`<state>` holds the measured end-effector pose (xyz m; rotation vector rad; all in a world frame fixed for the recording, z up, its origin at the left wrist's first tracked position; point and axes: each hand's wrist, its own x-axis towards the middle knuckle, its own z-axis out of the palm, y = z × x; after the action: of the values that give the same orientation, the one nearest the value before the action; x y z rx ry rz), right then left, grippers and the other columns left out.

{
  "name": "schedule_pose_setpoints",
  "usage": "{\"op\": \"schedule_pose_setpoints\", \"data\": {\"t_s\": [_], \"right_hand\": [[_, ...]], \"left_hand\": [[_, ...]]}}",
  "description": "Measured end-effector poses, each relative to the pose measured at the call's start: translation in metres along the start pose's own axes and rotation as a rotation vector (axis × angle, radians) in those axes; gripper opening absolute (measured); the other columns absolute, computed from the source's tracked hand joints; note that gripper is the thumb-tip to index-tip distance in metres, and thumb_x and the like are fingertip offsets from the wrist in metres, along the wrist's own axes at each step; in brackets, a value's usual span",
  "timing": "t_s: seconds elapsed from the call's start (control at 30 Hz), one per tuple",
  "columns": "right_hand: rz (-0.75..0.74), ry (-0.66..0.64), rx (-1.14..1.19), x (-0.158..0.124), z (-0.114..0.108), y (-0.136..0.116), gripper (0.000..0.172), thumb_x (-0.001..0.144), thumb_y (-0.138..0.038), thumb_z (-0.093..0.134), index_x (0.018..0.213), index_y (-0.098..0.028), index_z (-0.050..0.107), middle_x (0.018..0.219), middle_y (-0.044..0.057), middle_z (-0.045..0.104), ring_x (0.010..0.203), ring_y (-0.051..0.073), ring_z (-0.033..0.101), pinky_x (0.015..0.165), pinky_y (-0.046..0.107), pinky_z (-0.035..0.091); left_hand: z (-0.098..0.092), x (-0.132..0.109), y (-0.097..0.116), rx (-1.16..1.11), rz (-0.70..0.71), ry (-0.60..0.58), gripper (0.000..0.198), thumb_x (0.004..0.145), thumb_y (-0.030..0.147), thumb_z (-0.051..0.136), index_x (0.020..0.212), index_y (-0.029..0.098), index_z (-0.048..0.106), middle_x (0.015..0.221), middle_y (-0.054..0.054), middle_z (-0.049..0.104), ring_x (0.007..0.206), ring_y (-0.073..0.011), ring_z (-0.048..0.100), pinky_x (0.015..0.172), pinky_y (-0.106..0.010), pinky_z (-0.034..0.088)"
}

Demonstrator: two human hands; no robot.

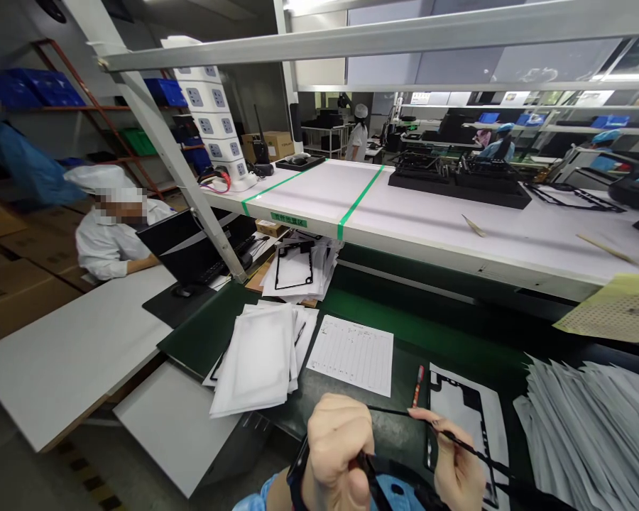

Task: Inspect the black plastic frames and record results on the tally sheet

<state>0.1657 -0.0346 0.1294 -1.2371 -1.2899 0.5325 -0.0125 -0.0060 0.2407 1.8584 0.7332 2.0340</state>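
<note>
My left hand (336,454) is closed in a fist round the edge of a thin black frame (394,413) at the bottom middle. My right hand (455,465) pinches the same frame further right, fingers pressed together. A second black frame (461,408) lies on a white sheet just beyond my right hand. A red pen (418,383) rests on the green mat (437,333) between the hands and a printed form (351,353).
White bags are stacked at left (258,358) and fanned at right (591,426). More framed sheets (298,266) lie under the white shelf (431,213). A seated person in white (111,227) works at a laptop (192,248) on the left table. Black trays (458,184) sit on the shelf.
</note>
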Motion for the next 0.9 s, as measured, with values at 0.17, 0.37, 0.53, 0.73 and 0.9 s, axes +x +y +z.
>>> {"op": "schedule_pose_setpoints", "data": {"t_s": [0.17,0.37,0.53,0.73,0.9], "right_hand": [[-0.252,0.022,-0.163,0.032,-0.030,0.001,0.035,0.105,-0.048,0.060,0.084,-0.024,0.074,0.075,0.006,0.078,0.063,0.024,0.075,0.060,0.033,0.063],[-0.825,0.077,-0.478,0.070,-0.066,-0.042,0.028,0.094,-0.004,0.056,0.093,-0.025,0.076,0.069,-0.001,0.072,0.059,0.015,0.070,0.061,0.024,0.061],[-1.028,0.054,-0.649,0.074,-0.070,-0.068,0.033,0.089,0.002,0.050,0.093,-0.023,0.072,0.069,0.001,0.070,0.059,0.014,0.065,0.064,0.029,0.060],[-0.956,0.120,-0.577,0.070,-0.069,-0.060,0.032,0.088,0.000,0.051,0.088,-0.025,0.070,0.070,0.000,0.070,0.061,0.015,0.065,0.072,0.034,0.058],[-0.913,0.139,-0.564,0.067,-0.068,-0.057,0.028,0.092,-0.004,0.053,0.087,-0.027,0.070,0.069,0.000,0.070,0.059,0.016,0.065,0.068,0.036,0.059]], "left_hand": [[-0.004,-0.010,-0.007,0.178,-0.103,0.131,0.041,0.113,0.048,0.033,0.110,0.019,0.063,0.076,-0.003,0.067,0.060,-0.0152,0.064,0.056,-0.026,0.053],[-0.005,-0.005,-0.011,0.560,0.021,0.025,0.032,0.106,0.010,0.046,0.131,0.019,0.065,0.119,-0.013,0.073,0.120,-0.0223,0.069,0.099,-0.034,0.059],[0.003,0.007,0.007,0.263,0.000,0.052,0.026,0.111,0.029,0.044,0.097,0.019,0.063,0.073,-0.001,0.069,0.062,-0.0129,0.066,0.059,-0.025,0.055],[0.011,0.012,0.020,0.298,0.053,0.213,0.035,0.111,0.041,0.048,0.083,0.020,0.055,0.059,0.003,0.065,0.046,-0.0123,0.062,0.048,-0.026,0.044],[-0.001,0.005,0.016,0.299,0.089,0.052,0.030,0.111,0.036,0.047,0.088,0.020,0.059,0.064,-0.001,0.070,0.049,-0.0143,0.065,0.051,-0.029,0.047]]}}
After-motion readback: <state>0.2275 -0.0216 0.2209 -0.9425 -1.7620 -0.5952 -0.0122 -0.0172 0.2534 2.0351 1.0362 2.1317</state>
